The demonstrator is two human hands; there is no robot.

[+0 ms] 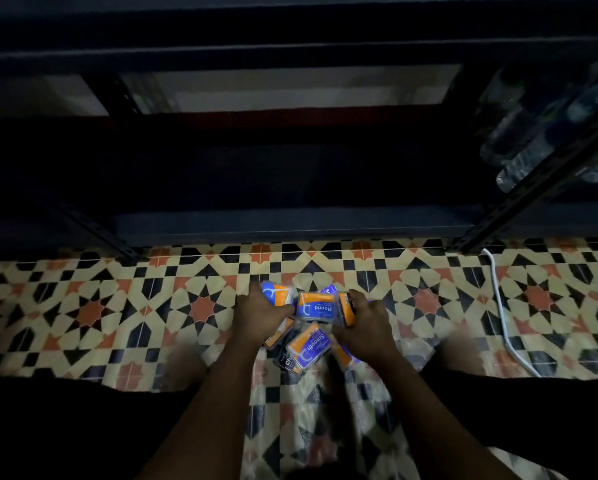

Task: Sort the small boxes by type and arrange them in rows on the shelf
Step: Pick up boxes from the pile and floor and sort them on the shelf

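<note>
Several small orange-and-blue boxes lie in a heap on the patterned tile floor. One on top reads "Round" (316, 306), another nearer me reads "Smooth" (308, 346), and a dark box (288, 362) lies at the heap's near edge. My left hand (261, 315) grips an orange-and-blue box (277, 293) at the heap's left. My right hand (365, 323) holds an orange box (345, 308) at the heap's right, fingers curled round it. The dark metal shelf (290, 223) stands just beyond the heap, its low board bare.
Clear plastic bottles (533, 133) lie on the shelf section at the right. A white cable (502, 313) runs over the floor at the right. Slotted shelf uprights (519, 199) reach the floor on both sides. My dark-clad legs flank the heap.
</note>
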